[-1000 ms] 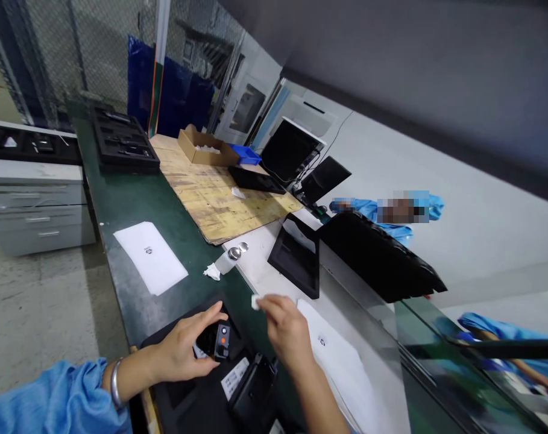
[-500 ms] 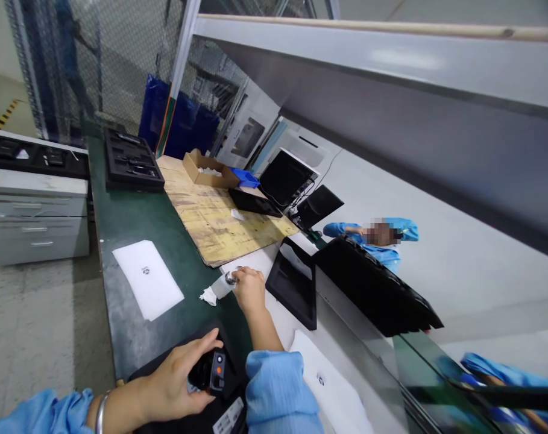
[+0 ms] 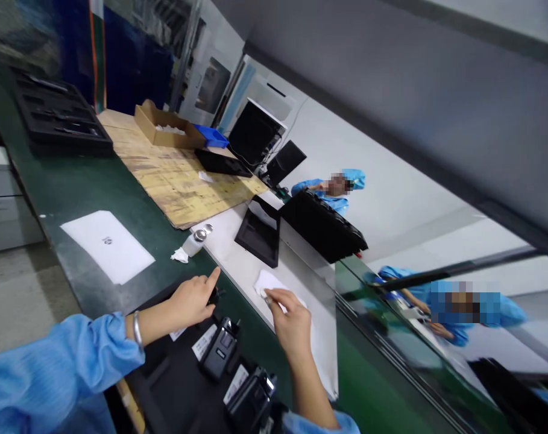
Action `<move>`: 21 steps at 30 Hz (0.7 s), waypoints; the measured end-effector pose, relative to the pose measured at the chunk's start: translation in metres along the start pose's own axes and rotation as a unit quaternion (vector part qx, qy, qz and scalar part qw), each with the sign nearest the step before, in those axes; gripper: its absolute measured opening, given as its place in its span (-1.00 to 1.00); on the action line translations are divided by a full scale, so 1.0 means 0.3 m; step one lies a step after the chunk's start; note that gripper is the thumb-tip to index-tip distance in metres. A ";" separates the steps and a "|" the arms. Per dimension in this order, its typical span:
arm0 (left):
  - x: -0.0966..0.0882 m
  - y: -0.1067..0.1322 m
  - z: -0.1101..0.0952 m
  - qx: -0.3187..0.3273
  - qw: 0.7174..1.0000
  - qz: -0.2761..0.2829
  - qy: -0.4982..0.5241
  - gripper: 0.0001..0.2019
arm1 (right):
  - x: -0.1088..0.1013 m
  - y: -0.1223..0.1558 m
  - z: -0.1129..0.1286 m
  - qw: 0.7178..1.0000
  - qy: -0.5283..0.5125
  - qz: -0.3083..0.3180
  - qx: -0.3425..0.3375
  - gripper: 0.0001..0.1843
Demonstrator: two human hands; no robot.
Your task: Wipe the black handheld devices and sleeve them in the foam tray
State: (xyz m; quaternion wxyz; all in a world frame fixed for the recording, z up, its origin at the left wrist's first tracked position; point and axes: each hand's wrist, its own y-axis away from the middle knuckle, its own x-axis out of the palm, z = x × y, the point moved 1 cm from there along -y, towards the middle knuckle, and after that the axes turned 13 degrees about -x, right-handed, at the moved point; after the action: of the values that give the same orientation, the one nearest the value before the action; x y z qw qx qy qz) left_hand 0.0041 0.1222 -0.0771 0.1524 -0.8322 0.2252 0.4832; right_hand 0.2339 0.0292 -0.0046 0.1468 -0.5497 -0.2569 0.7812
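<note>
My left hand (image 3: 190, 304) is over a black foam tray (image 3: 160, 395), index finger stretched out and thumb apart. Beside its fingertips a dark device (image 3: 216, 295) shows only in part. Lower in the tray sit a black handheld device (image 3: 222, 348) and another black device (image 3: 252, 398), with white labels next to them. My right hand (image 3: 292, 322) pinches something small between thumb and fingers, which I cannot make out. Just beyond these fingertips lies a white sheet (image 3: 269, 280), partly covered by the hand. A small bottle with a metal lid (image 3: 195, 240) stands beside a crumpled white tissue (image 3: 180, 255).
White sheets (image 3: 108, 247) lie on the green table at left. A black frame-like tray (image 3: 259, 232) is on the white board. Farther back are a wooden board (image 3: 183, 193), a cardboard box (image 3: 165, 129) and another black tray (image 3: 63, 117). Two people in blue sit beyond.
My right hand has left the bottle and come back to the right, fingers pinched. My left hand has moved over the tray, its index finger now stretched out. The view has shifted.
</note>
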 end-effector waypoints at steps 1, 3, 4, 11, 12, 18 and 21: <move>0.001 -0.017 -0.032 -0.006 0.999 0.011 -0.040 -0.16 | -0.052 0.071 -0.007 1.000 -0.006 -0.014 0.016 -0.73; 0.004 -0.029 -0.092 -0.017 0.996 0.014 -0.082 -0.21 | -0.137 0.200 -0.015 0.998 -0.018 -0.042 0.048 -0.75; 0.007 -0.024 -0.120 -0.019 0.996 0.008 -0.089 -0.22 | -0.169 0.254 -0.017 0.997 -0.021 -0.052 0.062 -0.76; 0.107 0.077 -0.323 -0.024 0.993 0.051 -0.103 -0.03 | -0.232 0.452 0.015 0.995 -0.038 -0.066 0.062 -0.79; 0.123 0.086 -0.340 -0.030 0.993 0.059 -0.100 -0.03 | -0.231 0.462 0.025 0.996 -0.040 -0.068 0.051 -0.79; 0.126 0.191 -0.272 0.024 0.998 0.063 0.018 -0.02 | -0.238 0.502 0.074 0.996 -0.054 -0.067 -0.004 -0.78; 0.109 0.297 -0.177 0.117 0.970 0.051 0.207 0.03 | -0.223 0.506 0.101 0.995 -0.068 -0.064 -0.022 -0.79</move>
State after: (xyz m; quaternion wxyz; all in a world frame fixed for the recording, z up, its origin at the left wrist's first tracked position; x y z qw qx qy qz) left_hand 0.0107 0.0137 -0.0830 0.1734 -0.8780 0.3491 0.2777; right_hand 0.2374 -0.1376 -0.0296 0.1668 -0.4809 -0.3183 0.7998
